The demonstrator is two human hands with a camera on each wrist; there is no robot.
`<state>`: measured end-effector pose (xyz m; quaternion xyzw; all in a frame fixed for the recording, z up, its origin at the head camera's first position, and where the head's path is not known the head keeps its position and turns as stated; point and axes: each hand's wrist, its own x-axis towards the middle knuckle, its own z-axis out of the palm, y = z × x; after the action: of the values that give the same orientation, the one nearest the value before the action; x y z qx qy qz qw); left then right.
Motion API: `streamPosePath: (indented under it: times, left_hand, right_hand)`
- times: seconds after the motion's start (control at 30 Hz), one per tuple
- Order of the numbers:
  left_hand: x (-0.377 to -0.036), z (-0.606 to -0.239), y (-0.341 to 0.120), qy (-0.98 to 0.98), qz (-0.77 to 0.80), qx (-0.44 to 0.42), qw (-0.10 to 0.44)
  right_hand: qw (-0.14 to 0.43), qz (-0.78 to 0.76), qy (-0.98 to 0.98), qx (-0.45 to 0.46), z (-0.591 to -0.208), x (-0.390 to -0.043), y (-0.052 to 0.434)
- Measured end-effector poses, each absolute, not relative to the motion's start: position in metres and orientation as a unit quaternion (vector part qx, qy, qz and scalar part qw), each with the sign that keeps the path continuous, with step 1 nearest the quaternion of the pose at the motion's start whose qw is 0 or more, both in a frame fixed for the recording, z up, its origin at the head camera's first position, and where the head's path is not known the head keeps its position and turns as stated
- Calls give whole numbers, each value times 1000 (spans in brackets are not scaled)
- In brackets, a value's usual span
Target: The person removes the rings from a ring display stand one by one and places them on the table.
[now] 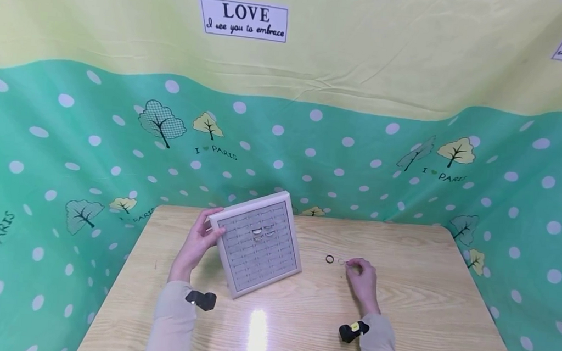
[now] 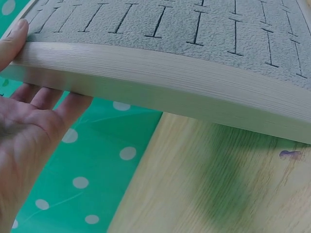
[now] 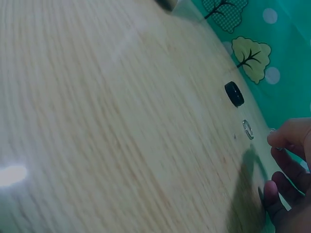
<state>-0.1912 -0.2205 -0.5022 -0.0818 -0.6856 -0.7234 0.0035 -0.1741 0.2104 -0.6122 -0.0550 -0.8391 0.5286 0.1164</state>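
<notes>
My left hand (image 1: 200, 241) grips a white-framed ring display tray (image 1: 262, 194) at its upper left edge. The thumb lies on the frame's front side and the fingers are behind it, as the left wrist view shows. Tilted up off the table, the tray has a grey slotted pad (image 2: 129, 24) with a few silver rings (image 1: 257, 231) in its upper middle. To the right, my right hand (image 1: 363, 281) pinches a small silver ring (image 3: 272, 130), mostly hidden by the fingertips. Beside it on the table lie a thin silver ring (image 3: 248, 129) and a wider black ring (image 3: 234, 94).
The light wooden table (image 1: 420, 296) carries a bright glare strip near its front. A green and yellow printed cloth (image 1: 314, 134) hangs behind the table and along both sides. Each wrist wears a small black camera (image 1: 354, 331).
</notes>
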Motion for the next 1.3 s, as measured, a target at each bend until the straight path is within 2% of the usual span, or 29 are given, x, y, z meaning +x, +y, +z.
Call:
streamPosePath:
  times: [0.23,0.43,0.67,0.97,1.3]
  left_hand:
    - [-191,-502,-220,-682,-727,-78,0]
    - [-185,-488,-216,-687,-723,-70,-9]
    - [-193,-502,-221,-688,-723,-64,-8]
    - [-193,-499,-221,-694,-718,-59,-11]
    - [-186,-486,-216,-688,-723,-60,-16]
  right_hand:
    - [124,518,-845,-36,-614,-179,214]
    - [106,497,-859,-69,-617,-183,218]
    - [108,480,-866,-93,-620,-184,217]
    - [127,461,-874,-84,-621,-186,218]
    - [93,463,-875,-101,-622,-186,218]
